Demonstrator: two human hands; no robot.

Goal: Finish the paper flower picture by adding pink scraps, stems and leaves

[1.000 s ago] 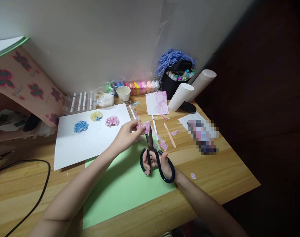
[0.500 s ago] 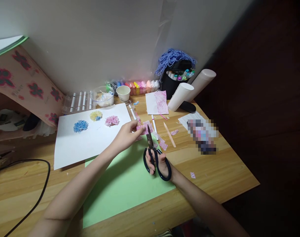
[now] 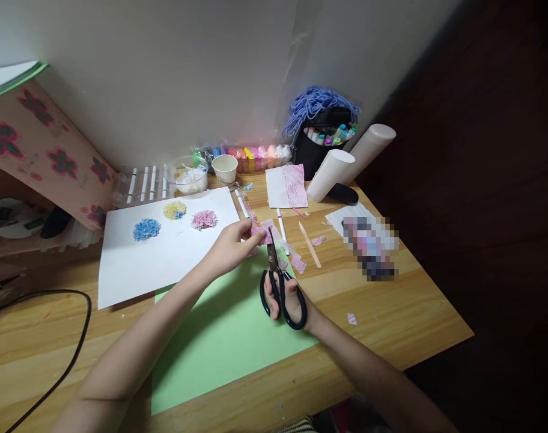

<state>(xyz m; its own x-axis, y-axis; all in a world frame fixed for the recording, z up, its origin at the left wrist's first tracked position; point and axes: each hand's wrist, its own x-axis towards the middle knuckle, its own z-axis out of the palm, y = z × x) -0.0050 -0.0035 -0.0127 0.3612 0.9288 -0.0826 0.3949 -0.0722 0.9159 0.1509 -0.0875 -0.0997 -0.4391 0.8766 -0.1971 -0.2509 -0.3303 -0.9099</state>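
Note:
My left hand (image 3: 232, 245) pinches a small piece of pink-coloured paper (image 3: 261, 231) between thumb and fingers. Black-handled scissors (image 3: 274, 267) are in my right hand (image 3: 293, 302), with fingers and thumb through the loops and the blades pointing up at the pink paper. The blade tips touch or overlap the right edge of that paper. Pink paper scraps (image 3: 297, 263) lie just right of the blades. Beneath both hands is a green sheet (image 3: 211, 355). A white sheet (image 3: 130, 270) to the left bears blue, yellow and pink clusters of paper bits.
A half-pink paper (image 3: 286, 186), a pointed wooden stick (image 3: 310, 245) and a white marker (image 3: 282, 224) lie beyond my hands. Along the wall stand a paper cup (image 3: 225, 169), a clear bowl (image 3: 186, 175) and a black pen holder (image 3: 316, 153). A black cable (image 3: 87, 319) curves at left.
The scissors in my right hand have shifted slightly left, and their handles have drawn a little closer together. My left hand stays nearly still with the pink paper.

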